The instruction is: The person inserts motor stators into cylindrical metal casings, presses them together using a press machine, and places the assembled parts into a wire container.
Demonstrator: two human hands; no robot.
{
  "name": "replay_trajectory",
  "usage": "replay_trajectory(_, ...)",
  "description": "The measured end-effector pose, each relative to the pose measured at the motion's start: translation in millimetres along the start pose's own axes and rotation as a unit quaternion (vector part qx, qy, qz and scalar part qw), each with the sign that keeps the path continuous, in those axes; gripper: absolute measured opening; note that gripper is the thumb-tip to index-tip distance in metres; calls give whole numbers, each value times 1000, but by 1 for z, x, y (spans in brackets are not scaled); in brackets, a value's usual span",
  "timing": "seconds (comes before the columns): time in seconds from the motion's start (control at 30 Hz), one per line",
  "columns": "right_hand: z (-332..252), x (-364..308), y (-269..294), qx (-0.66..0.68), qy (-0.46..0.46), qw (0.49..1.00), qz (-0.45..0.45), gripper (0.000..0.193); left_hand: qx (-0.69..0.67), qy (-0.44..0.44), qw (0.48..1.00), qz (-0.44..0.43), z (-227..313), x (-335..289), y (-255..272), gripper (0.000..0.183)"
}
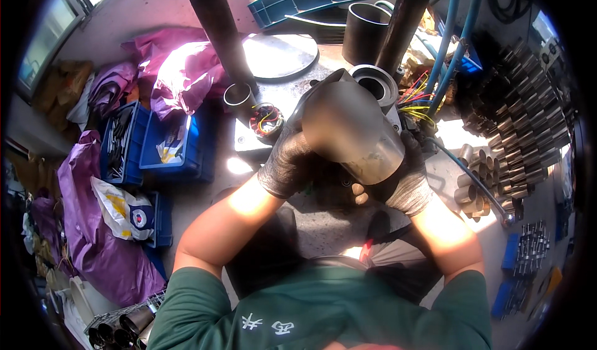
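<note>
**Both hands on steel tube, held above press fixture**

Near: I see both forearms come in from the lower edge, green sleeves at the bottom. The left hand [287, 163], in a grey knit glove, is clenched around the upper left side of a metal tube [353, 133]. The right hand [407, 182], gloved alike, cups the tube's lower right end; the grip is closed on it, fingers partly hidden behind the metal.

Tube: between the two hands, touching both. Long axis runs from upper left to lower right, lower end tilted toward me. The right hand is nearer that end.

Just beyond: a steel cylindrical fixture [375, 82] with an open bore, close behind the tube's far end. A wound stator coil [266, 120] sits left of it on the table [280, 58].

Far: short metal sleeves [472, 182] stacked right; blue crates [149, 142] and purple plastic bags [180, 70] left.
</note>
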State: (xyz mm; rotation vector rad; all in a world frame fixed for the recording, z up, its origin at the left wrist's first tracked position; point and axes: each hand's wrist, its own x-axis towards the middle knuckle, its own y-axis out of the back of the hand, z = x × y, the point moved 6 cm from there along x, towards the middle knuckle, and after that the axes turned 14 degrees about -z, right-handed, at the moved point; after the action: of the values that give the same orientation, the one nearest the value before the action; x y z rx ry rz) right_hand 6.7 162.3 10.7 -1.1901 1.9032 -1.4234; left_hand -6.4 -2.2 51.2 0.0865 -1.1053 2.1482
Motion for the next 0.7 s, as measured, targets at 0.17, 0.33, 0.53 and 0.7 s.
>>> replay_trajectory(0.17,0,17,-22,-72,60,995,41,105,-16,-9,1000,6,-2,1,9,80)
replay_trajectory(0.33,-18,15,-16,-251,157,952,80,107,-55,5,998,31,-5,6,12,73)
replay_trajectory(0.53,-35,-1,-40,-778,207,565,178,112,-47,2,998,45,-14,12,18,85)
replay_trajectory(0.7,-29,-3,-71,-923,298,189,157,116,-44,19,997,68,-16,12,15,97)
